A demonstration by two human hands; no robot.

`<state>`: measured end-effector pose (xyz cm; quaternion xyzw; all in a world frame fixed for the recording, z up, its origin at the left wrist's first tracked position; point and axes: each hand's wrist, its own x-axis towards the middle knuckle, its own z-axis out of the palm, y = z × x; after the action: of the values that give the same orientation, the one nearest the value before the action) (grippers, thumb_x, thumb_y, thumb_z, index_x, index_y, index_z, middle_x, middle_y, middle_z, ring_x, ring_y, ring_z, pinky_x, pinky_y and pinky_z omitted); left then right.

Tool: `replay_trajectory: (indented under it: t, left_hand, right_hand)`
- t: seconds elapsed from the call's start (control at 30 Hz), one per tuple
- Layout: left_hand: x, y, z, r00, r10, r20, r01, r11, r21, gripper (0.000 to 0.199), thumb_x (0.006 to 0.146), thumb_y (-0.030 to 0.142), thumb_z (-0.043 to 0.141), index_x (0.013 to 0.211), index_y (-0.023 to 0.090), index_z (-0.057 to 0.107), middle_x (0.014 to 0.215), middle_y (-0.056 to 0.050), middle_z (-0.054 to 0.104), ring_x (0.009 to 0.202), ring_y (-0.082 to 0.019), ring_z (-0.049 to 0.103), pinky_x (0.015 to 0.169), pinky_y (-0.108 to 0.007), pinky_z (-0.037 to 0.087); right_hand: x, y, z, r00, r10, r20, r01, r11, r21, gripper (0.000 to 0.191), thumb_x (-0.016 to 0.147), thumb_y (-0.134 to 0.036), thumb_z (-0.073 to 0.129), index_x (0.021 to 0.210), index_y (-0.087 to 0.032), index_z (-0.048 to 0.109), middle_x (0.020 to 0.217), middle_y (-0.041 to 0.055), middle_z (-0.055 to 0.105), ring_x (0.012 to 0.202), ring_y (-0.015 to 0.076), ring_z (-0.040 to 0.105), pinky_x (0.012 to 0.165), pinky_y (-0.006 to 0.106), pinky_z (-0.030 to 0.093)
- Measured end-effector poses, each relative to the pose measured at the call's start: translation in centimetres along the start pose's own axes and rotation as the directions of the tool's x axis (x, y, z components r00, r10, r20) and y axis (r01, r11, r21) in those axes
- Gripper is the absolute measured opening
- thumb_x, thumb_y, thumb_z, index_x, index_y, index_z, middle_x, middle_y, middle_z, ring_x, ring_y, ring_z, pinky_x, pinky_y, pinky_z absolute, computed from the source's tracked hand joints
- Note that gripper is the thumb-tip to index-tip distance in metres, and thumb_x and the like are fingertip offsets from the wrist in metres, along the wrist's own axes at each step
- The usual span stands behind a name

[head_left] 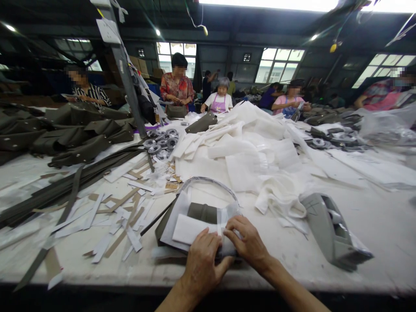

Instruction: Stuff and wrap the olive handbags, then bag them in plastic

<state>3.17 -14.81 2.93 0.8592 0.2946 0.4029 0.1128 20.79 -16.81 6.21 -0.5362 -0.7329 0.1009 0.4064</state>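
Note:
A dark olive handbag (pixel 202 213) lies at the table's front edge, partly covered by white foam sheets. A folded white foam piece (pixel 187 229) rests on its front. The bag's wrapped handle (pixel 212 178) arches away behind it. My left hand (pixel 205 255) presses its fingers on the foam, with the thumb spread apart. Beside it, my right hand (pixel 245 238) has its fingers bent in a pinch at the right edge of the white foam wrapping (pixel 229 212). Exactly what lies between those fingertips is partly hidden.
A grey tape dispenser (pixel 334 234) stands to the right. A large pile of white foam sheets (pixel 247 143) fills the middle. Left are paper strips (pixel 125 216), long dark straps (pixel 81 186), ring-shaped coils (pixel 160 141) and dark bags (pixel 74 125). Several people work across the table.

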Motion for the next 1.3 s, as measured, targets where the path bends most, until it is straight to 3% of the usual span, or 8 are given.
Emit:
replay_trajectory:
  t: [0.13,0.4,0.6,0.8,0.97,1.07,1.17,1.3]
  left_hand:
    - [0.0,-0.3,0.7,1.0,0.0,-0.02,0.001,1.0,0.021,0.004,0.086,0.018,0.055,0.087,0.022,0.054,0.079,-0.002,0.065,0.077,-0.019,0.066,0.094,-0.045,0.055]
    - [0.3,-0.6,1.1,0.999,0.014,-0.051,-0.009,0.995,0.097,0.016,0.086,0.009,0.044,0.081,0.022,0.051,0.068,0.001,0.057,0.064,-0.016,0.06,0.091,-0.039,0.056]
    - [-0.4,-0.8,0.3,0.983,0.175,0.054,-0.181,0.974,0.136,0.028,0.092,0.017,0.044,0.118,0.02,0.054,0.093,-0.007,0.065,0.087,-0.02,0.067,0.098,-0.044,0.053]
    - [-0.9,-1.2,-0.8,0.938,0.336,0.091,-0.346,0.928,0.137,0.029,0.094,0.02,0.046,0.121,0.018,0.057,0.115,-0.011,0.066,0.112,-0.022,0.062,0.105,-0.044,0.049]
    - [-1.1,-0.8,-0.2,0.949,0.311,0.053,-0.315,0.944,0.096,0.028,0.097,0.017,0.039,0.116,0.02,0.059,0.101,-0.006,0.071,0.101,-0.018,0.067,0.1,-0.038,0.051]
    - [-1.2,-0.5,0.1,0.961,0.274,0.028,-0.275,0.956,0.104,0.03,0.097,0.014,0.036,0.112,0.021,0.061,0.097,-0.004,0.072,0.1,-0.018,0.068,0.099,-0.039,0.051]
    - [-1.0,-0.3,0.1,0.962,0.271,0.007,-0.27,0.957,0.108,0.03,0.096,0.012,0.037,0.109,0.023,0.062,0.097,-0.003,0.072,0.099,-0.018,0.068,0.098,-0.037,0.052]
    - [-0.6,-0.6,-0.2,0.946,0.325,-0.003,-0.321,0.937,0.14,0.03,0.094,0.009,0.039,0.109,0.023,0.062,0.099,-0.001,0.073,0.097,-0.017,0.069,0.096,-0.034,0.053]
  right_hand:
    - [0.5,1.4,0.8,0.987,0.124,0.103,-0.115,0.99,-0.084,0.02,0.091,-0.021,0.06,0.071,-0.021,0.056,0.077,0.0004,0.059,0.078,0.0183,0.054,0.074,0.032,0.043]
    - [0.9,2.0,1.6,0.959,0.241,0.15,-0.238,0.971,-0.035,0.021,0.082,-0.013,0.068,0.065,-0.02,0.057,0.074,-0.0015,0.058,0.078,0.0169,0.055,0.075,0.031,0.042]
    - [1.1,1.8,1.9,0.948,0.275,0.162,-0.254,0.957,-0.137,0.021,0.078,-0.007,0.067,0.065,-0.02,0.058,0.077,-0.0015,0.059,0.081,0.0166,0.056,0.074,0.029,0.043]
    - [0.8,1.5,1.9,0.949,0.285,0.137,-0.256,0.947,-0.193,0.018,0.078,-0.007,0.067,0.068,-0.02,0.059,0.082,0.0004,0.059,0.08,0.0173,0.056,0.072,0.029,0.043]
    - [1.2,1.1,1.8,0.957,0.28,0.07,-0.259,0.94,-0.222,0.019,0.078,-0.009,0.067,0.067,-0.021,0.057,0.08,0.0015,0.059,0.08,0.0185,0.057,0.073,0.03,0.046]
    - [0.7,1.1,-1.1,0.959,0.28,-0.029,-0.28,0.937,-0.207,0.014,0.084,-0.017,0.063,0.072,-0.021,0.058,0.08,0.0025,0.061,0.076,0.0188,0.059,0.072,0.032,0.047]
    - [-1.6,2.2,-7.5,0.899,0.335,-0.281,-0.382,0.914,-0.134,0.02,0.087,-0.04,0.06,0.078,-0.022,0.062,0.079,0.0038,0.065,0.072,0.0205,0.06,0.068,0.033,0.047]
    - [-6.9,5.2,-18.4,0.583,0.522,-0.623,-0.704,0.707,-0.066,0.041,0.075,-0.06,0.059,0.09,-0.022,0.068,0.089,0.0075,0.071,0.081,0.0268,0.063,0.076,0.037,0.047]
